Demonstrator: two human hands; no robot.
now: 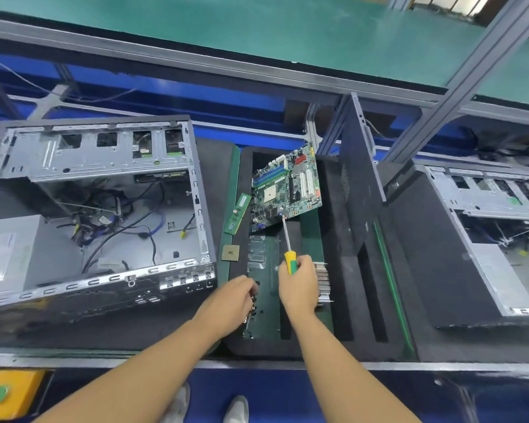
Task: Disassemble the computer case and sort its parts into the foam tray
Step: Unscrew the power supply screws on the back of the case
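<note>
Computer case (171, 270) left of frame, lying open on the surface (104, 334), cables (104, 221) inside. Foam tray (333, 224) centre; motherboard (287, 184) tilted in upper pocket, RAM stick (238, 213) and CPU (230, 252) along left edge, heatsink (322, 282) just beside right hand (298, 288). Right hand clenched round screwdriver (290, 261), tip at board's lower edge. Left hand (231, 300) curled over screws (252, 302) in lower-left pocket; can't tell if pinching any. Board probably light, stiff, fragile: grab by edges, not components. Screws tiny, slippery, likely to roll
</note>
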